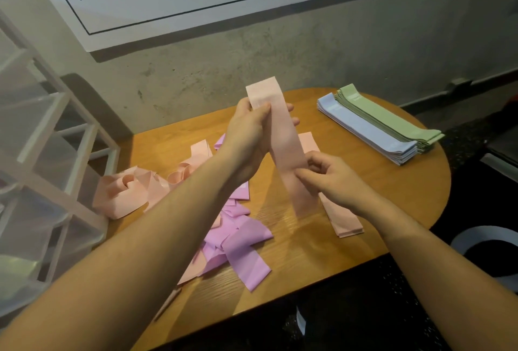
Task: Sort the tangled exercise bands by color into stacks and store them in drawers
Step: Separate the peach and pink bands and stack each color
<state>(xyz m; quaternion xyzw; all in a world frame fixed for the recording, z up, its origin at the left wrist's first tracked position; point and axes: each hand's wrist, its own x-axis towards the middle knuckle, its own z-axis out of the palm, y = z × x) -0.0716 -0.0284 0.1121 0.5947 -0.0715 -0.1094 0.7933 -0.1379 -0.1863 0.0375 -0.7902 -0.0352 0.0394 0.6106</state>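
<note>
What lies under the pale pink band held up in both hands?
Under the held pale pink band, a flat stack of peach-pink bands lies on the wooden table; the right hand covers its middle.

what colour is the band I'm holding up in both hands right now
Pale peach-pink band, pinched between left hand and right hand; seen in the head view.

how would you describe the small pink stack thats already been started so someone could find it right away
Start at the rounded wooden table against the concrete wall. The started pink stack lies flat under the right hand, nearer the person than the blue stack and green stack. Unlike the tangled pink bands and purple bands to its left, it is straight and squared.
</note>
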